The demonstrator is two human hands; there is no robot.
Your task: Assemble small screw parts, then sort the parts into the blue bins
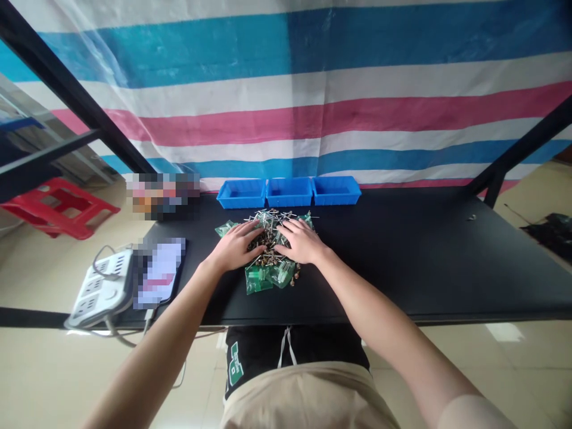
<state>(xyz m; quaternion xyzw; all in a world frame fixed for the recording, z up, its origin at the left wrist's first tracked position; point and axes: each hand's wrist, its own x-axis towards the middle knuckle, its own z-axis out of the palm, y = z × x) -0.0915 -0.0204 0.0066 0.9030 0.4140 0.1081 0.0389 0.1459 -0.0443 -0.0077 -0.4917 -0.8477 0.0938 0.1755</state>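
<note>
A pile of small metal pieces (269, 258), some long and thin like pins, some brownish and round, lies on the black table. Mixed in and around it are small green-tinted plastic packets (259, 279). My left hand (236, 243) rests on the left side of the pile, fingers spread. On the right side lies my right hand (300, 239), its fingers also apart, touching the pieces. Neither hand grips anything visible. Part of the pile is hidden under the fingers.
Behind the pile, three blue trays (289, 193) stand side by side on the black table (402, 256). To the left are a phone (161, 271) with a cable and a white power strip (103, 286). A small metal piece (471, 218) lies far right. Black frame posts flank the table.
</note>
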